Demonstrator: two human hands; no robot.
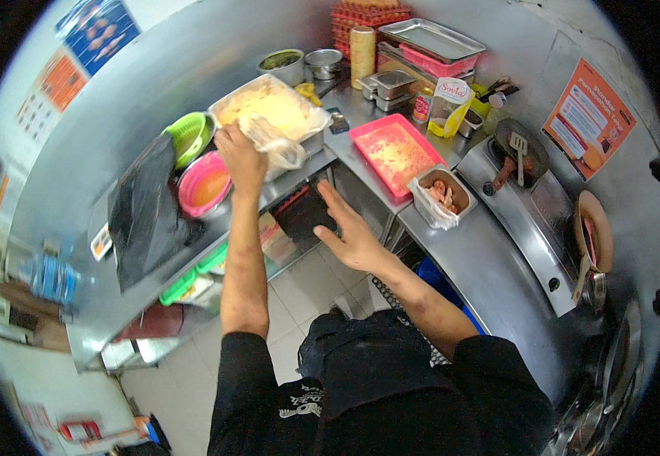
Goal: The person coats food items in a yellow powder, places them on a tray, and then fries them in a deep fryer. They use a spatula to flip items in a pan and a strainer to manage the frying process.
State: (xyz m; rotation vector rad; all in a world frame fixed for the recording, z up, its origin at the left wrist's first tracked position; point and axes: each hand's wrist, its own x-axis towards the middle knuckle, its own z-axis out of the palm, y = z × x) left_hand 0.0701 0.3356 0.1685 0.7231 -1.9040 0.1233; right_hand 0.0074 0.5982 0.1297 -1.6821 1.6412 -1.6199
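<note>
My left hand is closed on a clear plastic bag, whose far side droops over the near rim of a large tub. Pale yellow flour-like coating fills that tub. Just left of the hand stands a pink basket over a bowl, with orange liquid inside. A green basket sits behind it. My right hand hangs in the air before the counter's inner corner, thumb and fingers apart, holding nothing. Beyond it lie a pink tray of orange-yellow coating and a lined steel pan with raw-looking meat pieces.
A stove on the right carries a small frying pan with a slotted spatula. A black plastic sheet covers the left counter. Egg trays, steel containers and a Sovia pouch line the back.
</note>
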